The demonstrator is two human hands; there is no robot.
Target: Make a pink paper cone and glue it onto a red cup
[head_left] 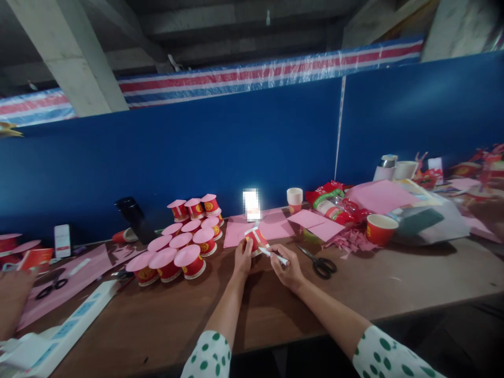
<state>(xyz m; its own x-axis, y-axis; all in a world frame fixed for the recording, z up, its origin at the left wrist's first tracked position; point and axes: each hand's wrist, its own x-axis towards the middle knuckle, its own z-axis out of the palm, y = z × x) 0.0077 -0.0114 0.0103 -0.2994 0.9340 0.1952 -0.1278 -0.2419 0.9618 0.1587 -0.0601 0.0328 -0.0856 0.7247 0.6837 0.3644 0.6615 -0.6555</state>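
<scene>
A: Holding a red paper cup (255,239) in the left hand (242,258), fingers wrapped round its side. Cup is tilted, just above the bench (354,294), centre of view, in front of the pink sheets.

B: Right hand?

A: Right hand (289,270) is closed on a white pen-like stick (274,255). Tip touches the cup's lower edge. Can't tell if it's a marker or a glue pen.

B: What's around?

A: Black scissors (319,264) lying flat just right of the right hand. Left of the cup, a cluster of red cups with pink paper tops (179,247), some stacked in rows toward the blue partition (220,142). Pink paper sheets (275,224) behind the held cup, pink scraps (350,240) beside an open red cup (380,229). One white-and-red cup (294,199) stands upright near the partition.

B: Anyone else?

A: Another person's hand (13,302) at the far left edge, near a second pair of scissors (51,286) on pink paper. A white power strip (74,320) lies along the bench's near-left edge.
</scene>
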